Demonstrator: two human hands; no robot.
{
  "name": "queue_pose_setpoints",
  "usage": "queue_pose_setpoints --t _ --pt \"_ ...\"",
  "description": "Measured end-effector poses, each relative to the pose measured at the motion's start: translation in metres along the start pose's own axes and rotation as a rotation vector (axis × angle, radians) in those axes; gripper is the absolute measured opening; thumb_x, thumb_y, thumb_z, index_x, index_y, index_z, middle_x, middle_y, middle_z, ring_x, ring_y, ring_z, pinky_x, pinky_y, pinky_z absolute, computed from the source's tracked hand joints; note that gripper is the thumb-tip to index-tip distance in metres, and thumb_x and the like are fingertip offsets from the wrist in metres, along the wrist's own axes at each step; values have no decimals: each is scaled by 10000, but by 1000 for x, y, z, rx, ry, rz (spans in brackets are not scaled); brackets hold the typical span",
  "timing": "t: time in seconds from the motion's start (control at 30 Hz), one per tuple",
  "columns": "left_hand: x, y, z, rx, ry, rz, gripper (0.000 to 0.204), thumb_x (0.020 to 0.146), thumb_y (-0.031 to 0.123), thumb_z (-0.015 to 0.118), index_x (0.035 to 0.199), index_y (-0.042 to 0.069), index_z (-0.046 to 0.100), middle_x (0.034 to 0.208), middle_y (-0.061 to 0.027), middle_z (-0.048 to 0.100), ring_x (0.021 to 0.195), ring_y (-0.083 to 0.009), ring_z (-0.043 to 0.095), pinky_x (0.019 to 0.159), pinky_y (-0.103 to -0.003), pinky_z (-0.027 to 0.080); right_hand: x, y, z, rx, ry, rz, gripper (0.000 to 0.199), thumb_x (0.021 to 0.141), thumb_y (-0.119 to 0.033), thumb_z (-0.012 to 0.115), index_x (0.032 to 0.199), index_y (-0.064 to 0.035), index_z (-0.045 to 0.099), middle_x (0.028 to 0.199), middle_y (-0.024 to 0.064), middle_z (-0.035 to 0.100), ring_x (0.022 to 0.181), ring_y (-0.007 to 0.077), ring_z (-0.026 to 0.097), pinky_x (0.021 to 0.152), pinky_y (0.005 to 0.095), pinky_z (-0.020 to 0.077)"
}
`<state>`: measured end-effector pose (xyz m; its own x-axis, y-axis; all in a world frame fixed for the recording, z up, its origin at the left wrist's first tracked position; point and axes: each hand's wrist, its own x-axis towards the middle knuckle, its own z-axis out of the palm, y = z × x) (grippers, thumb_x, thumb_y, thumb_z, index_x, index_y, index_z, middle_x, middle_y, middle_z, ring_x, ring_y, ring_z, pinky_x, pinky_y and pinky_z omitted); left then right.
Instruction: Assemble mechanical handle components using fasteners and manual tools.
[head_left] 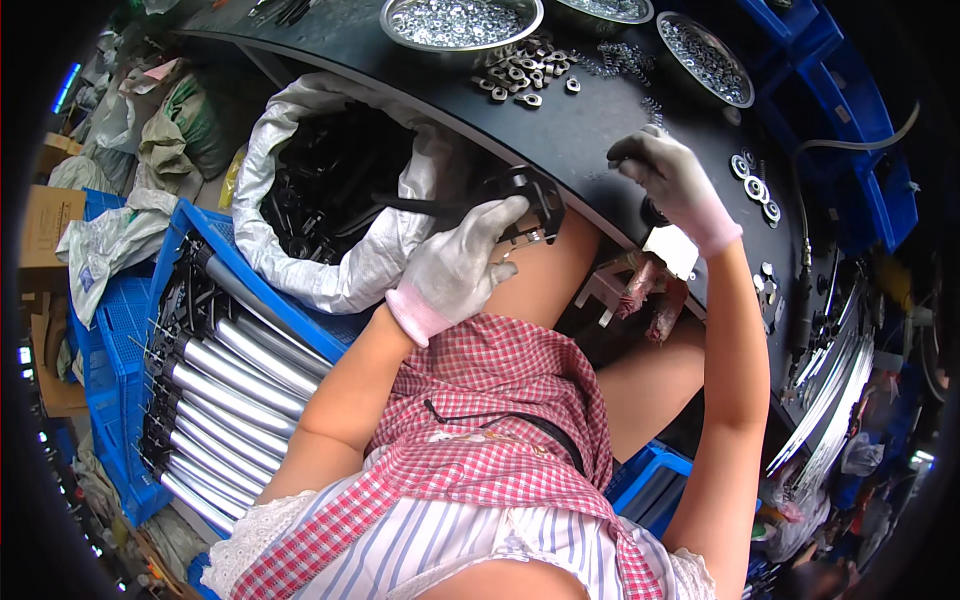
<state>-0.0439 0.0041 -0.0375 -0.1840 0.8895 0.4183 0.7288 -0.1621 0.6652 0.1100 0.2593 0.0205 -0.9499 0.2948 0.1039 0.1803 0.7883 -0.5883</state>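
Note:
White gloves with pink cuffs cover both hands. My left hand, over my lap by the table edge, grips a black plastic bracket with a long black handle; a small metal piece shows on its near side. Above the black table my right hand has its fingers bent and pressed together; anything between them is hidden. Just beyond it lie small coil springs, with more springs farther back. A loose pile of small metal fittings lies to the left of these.
Metal bowls of small parts stand at the table's back. Washers lie right of my hand, near blue bins. A white sack of black parts and a blue crate of silver tubes stand left.

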Motion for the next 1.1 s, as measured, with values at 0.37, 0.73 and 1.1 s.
queue_pose_setpoints --t 0.37,0.73,1.1 --pt "34 53 -9 -7 -85 373 789 687 71 815 1341 -22 384 1250 -192 553 1057 -330 640 878 -321 551 -65 -128 -8 -492 433 -310 296 633 -156 750 908 -91 662 796 37 549 727 228 589 609 346 477" --pt "36 80 0 98 -24 452 610 787 64 675 1326 221 437 1160 -104 546 639 -267 670 499 -317 574 -88 -141 -3 -810 359 -209 197 658 -130 672 849 -114 628 806 17 496 740 202 570 629 340 486" --pt "42 112 21 -83 9 329 769 676 -83 712 1375 77 435 1118 -147 538 900 -314 645 675 -353 586 -155 -108 2 211 957 243 153 869 38 567 982 22 669 938 68 627 833 120 587 755 238 451"
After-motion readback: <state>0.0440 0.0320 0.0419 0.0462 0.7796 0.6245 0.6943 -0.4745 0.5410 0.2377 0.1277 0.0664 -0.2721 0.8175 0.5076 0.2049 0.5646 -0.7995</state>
